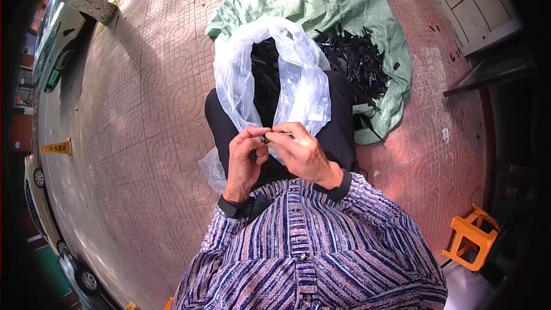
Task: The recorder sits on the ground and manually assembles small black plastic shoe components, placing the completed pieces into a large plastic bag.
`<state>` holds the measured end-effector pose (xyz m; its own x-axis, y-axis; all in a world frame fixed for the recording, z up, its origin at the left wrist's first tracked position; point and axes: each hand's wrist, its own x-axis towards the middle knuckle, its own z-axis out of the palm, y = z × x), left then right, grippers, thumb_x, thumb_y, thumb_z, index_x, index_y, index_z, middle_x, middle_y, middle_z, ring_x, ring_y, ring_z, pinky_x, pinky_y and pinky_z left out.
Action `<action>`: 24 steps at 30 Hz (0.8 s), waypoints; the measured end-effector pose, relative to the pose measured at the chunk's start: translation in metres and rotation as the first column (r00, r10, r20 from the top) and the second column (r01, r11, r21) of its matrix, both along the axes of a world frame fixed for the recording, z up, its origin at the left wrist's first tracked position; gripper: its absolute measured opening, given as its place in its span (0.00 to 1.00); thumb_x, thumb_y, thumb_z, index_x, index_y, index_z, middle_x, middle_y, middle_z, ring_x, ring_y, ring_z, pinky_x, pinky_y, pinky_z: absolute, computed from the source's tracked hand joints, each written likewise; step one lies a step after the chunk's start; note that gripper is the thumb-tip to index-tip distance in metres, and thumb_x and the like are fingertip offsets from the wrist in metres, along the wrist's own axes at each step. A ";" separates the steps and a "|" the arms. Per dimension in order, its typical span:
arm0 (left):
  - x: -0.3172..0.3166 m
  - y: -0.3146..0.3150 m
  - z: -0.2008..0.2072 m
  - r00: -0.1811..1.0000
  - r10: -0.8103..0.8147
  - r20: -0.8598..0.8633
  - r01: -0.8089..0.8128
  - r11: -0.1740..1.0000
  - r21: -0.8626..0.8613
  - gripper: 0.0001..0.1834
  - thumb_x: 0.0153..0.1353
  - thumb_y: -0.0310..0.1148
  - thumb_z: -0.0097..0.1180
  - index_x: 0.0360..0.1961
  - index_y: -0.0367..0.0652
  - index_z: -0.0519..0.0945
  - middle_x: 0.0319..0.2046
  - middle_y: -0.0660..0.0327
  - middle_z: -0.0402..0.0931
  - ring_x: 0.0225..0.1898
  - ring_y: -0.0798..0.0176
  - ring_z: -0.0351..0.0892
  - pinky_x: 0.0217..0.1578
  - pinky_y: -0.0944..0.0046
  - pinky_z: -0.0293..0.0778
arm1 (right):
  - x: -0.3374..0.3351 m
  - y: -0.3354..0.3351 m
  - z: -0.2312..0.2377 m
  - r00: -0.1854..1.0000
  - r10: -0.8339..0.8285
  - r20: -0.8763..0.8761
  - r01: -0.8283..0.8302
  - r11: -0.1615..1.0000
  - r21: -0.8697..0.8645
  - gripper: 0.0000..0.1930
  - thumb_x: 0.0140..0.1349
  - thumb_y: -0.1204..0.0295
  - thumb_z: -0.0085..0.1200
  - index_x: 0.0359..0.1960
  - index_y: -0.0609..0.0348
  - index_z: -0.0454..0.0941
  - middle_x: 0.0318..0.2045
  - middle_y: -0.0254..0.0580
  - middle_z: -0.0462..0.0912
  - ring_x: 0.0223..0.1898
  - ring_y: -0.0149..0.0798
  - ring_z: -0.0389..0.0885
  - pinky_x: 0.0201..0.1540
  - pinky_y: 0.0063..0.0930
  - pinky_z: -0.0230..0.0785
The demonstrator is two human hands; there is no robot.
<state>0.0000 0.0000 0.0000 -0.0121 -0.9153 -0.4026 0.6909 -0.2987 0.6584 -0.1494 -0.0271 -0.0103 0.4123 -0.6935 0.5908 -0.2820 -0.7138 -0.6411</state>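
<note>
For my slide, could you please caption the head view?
Left hand and right hand meet at a small dark piece near a translucent bag.

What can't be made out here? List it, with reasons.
Head view:
Small piece between left hand and right hand: shape unclear, tiny and mostly covered by them.
Plastic bag: its bottom, hidden beneath black contents.
Dark car: cut off by the dark lens rim.

to the left of the left hand (244, 159), open room runs over the patterned paving (143, 138) to a yellow sign (57, 147). ahead, the translucent plastic bag (232, 72) blocks a low path, though its open mouth leaves a way in from above. behind it, a heap of black strips (359, 63) obstructs the right. an orange plastic stool (475, 236) stands well apart, lower right.
</note>
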 end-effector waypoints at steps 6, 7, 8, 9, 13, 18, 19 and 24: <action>0.005 -0.004 -0.009 0.997 -0.071 0.034 0.071 0.997 -0.002 0.09 0.52 0.21 0.45 0.34 0.33 0.74 0.15 0.68 0.63 0.13 0.77 0.55 0.15 0.76 0.50 | -0.002 -0.006 0.007 0.990 0.025 0.139 -0.077 0.922 0.379 0.16 0.50 0.78 0.56 0.42 0.63 0.69 0.32 0.46 0.74 0.35 0.44 0.76 0.38 0.32 0.71; 0.004 -0.003 -0.008 0.996 -0.091 0.010 0.091 0.996 0.019 0.08 0.51 0.21 0.45 0.33 0.33 0.74 0.15 0.68 0.62 0.13 0.77 0.54 0.15 0.76 0.50 | -0.003 -0.006 0.009 0.991 0.037 0.132 -0.094 0.883 0.459 0.16 0.50 0.77 0.56 0.42 0.63 0.69 0.31 0.44 0.73 0.34 0.42 0.76 0.36 0.31 0.70; 0.004 -0.002 -0.007 0.994 -0.111 -0.014 0.112 0.993 0.040 0.08 0.51 0.21 0.45 0.33 0.33 0.74 0.14 0.68 0.62 0.13 0.77 0.53 0.15 0.76 0.50 | -0.006 -0.008 0.011 0.991 0.048 0.126 -0.109 0.837 0.537 0.17 0.50 0.77 0.56 0.42 0.63 0.69 0.29 0.43 0.73 0.32 0.39 0.75 0.35 0.30 0.69; 0.005 -0.001 -0.008 0.994 -0.112 -0.014 0.113 0.993 0.042 0.08 0.51 0.21 0.45 0.33 0.33 0.74 0.14 0.68 0.62 0.13 0.77 0.53 0.15 0.76 0.50 | -0.008 -0.009 0.014 0.991 0.048 0.127 -0.109 0.836 0.538 0.17 0.50 0.77 0.56 0.42 0.63 0.69 0.29 0.43 0.73 0.32 0.39 0.75 0.35 0.30 0.69; 0.005 0.003 -0.008 0.975 -0.216 -0.048 0.218 0.976 0.029 0.08 0.49 0.19 0.45 0.32 0.34 0.74 0.14 0.68 0.62 0.13 0.77 0.54 0.15 0.75 0.50 | -0.021 -0.015 0.016 0.973 0.215 0.087 -0.212 0.674 0.707 0.19 0.49 0.76 0.56 0.44 0.62 0.68 0.25 0.40 0.73 0.26 0.34 0.75 0.28 0.28 0.65; 0.003 0.005 -0.012 0.960 -0.279 0.006 0.279 0.960 0.027 0.07 0.47 0.19 0.48 0.29 0.35 0.74 0.15 0.67 0.66 0.12 0.76 0.55 0.15 0.76 0.52 | -0.025 -0.019 0.021 0.941 0.309 0.139 -0.295 0.548 0.782 0.20 0.49 0.77 0.54 0.45 0.63 0.65 0.20 0.38 0.74 0.20 0.33 0.73 0.27 0.26 0.64; 0.001 0.006 -0.009 0.961 -0.272 0.057 0.270 0.962 0.043 0.07 0.47 0.18 0.48 0.29 0.36 0.75 0.15 0.67 0.66 0.13 0.76 0.55 0.15 0.76 0.51 | -0.025 -0.020 0.021 0.941 0.308 0.140 -0.296 0.546 0.784 0.20 0.49 0.77 0.54 0.45 0.63 0.65 0.20 0.38 0.74 0.20 0.33 0.73 0.27 0.26 0.64; -0.002 0.004 0.000 0.936 -0.269 0.225 0.253 0.963 0.096 0.08 0.47 0.17 0.48 0.29 0.37 0.75 0.16 0.69 0.66 0.13 0.78 0.55 0.16 0.77 0.51 | -0.025 -0.018 0.006 0.931 0.218 0.292 -0.362 0.445 0.819 0.21 0.46 0.81 0.52 0.46 0.63 0.65 0.20 0.38 0.74 0.22 0.33 0.73 0.26 0.27 0.64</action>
